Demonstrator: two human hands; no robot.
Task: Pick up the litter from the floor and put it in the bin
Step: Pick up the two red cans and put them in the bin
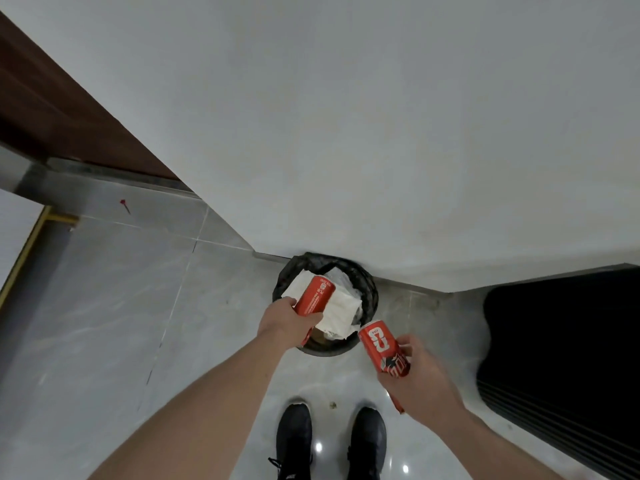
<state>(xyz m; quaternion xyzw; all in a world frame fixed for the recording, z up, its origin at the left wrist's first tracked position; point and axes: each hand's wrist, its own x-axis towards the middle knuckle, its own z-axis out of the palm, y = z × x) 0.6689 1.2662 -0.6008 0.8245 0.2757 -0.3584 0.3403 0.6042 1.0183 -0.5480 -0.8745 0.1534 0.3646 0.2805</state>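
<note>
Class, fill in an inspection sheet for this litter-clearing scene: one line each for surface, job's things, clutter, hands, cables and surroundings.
Surface: grey glossy tiled floor, with reflections near the shoes.
Job's things: black-lined bin against the wall, holding white paper; one red can held over the bin, a second red can held just to its right.
Clutter: small red scrap on the floor far left; small brownish speck between the shoes.
Hands: left hand holds the first can; right hand holds the second.
Cables: nothing seen.
Surroundings: white wall, brown door, black ribbed panel, black shoes.
</note>
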